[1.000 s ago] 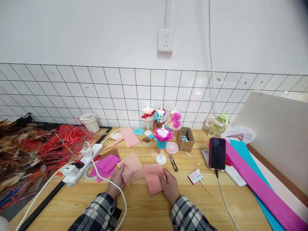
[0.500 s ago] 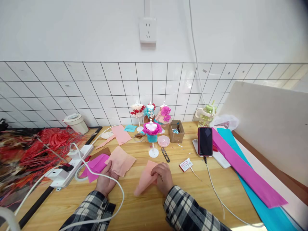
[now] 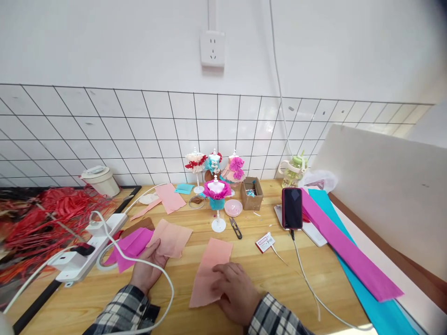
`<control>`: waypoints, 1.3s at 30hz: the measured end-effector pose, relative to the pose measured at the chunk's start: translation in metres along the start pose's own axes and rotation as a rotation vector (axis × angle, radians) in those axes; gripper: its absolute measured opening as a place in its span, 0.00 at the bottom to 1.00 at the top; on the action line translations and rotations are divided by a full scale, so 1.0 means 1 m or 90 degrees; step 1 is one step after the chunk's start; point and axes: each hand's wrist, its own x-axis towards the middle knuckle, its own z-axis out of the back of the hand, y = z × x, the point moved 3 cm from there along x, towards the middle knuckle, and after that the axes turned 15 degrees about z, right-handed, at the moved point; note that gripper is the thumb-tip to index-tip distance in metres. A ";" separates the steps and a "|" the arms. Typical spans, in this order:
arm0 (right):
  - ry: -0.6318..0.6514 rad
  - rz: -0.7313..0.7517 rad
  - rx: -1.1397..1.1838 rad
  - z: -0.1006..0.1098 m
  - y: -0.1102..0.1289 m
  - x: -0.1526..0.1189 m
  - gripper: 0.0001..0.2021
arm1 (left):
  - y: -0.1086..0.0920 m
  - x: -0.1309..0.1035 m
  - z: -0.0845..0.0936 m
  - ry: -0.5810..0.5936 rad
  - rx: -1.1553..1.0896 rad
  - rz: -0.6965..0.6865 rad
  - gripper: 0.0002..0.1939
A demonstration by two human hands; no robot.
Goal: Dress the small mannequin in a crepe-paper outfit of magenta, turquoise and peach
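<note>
My left hand [image 3: 148, 267] is closed on a pale peach sheet of crepe paper [image 3: 171, 237], its thumb on top and the other fingers underneath. Flat on the wooden table lies a longer peach crepe paper strip [image 3: 213, 260]. On its right edge rests my right hand [image 3: 237, 289], fingers loosely bent and apart, gripping nothing that I can see. Beyond the strip stands a small white dress-form stand [image 3: 218, 204] wearing a magenta ruffle and a blue band. Thread snips [image 3: 235, 228] lie beside its base. Magenta paper [image 3: 134, 244] is left of my left hand.
Several decorated dress forms [image 3: 214, 165] stand by the tiled wall near a cardboard box [image 3: 252, 197] and pink dish [image 3: 233, 208]. A power strip [image 3: 92, 251] with a looping white cable lies left. On the right are a phone [image 3: 292, 208] and long coloured paper strips [image 3: 349, 246].
The strip at my right hand was partly lifted and folded in a pinch; now it lies flat. My right hand has loosened and moved nearer me. My left hand still holds its sheet.
</note>
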 end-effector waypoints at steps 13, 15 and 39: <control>-0.172 0.021 -0.003 0.023 -0.009 0.095 0.10 | 0.038 0.013 -0.073 0.077 0.296 -0.079 0.10; -0.205 -0.021 -0.030 0.016 -0.015 0.093 0.11 | 0.044 0.012 -0.072 0.076 0.321 -0.082 0.14; -0.487 -0.236 0.234 -0.001 -0.061 0.073 0.10 | 0.048 0.000 -0.074 0.168 0.548 -0.241 0.16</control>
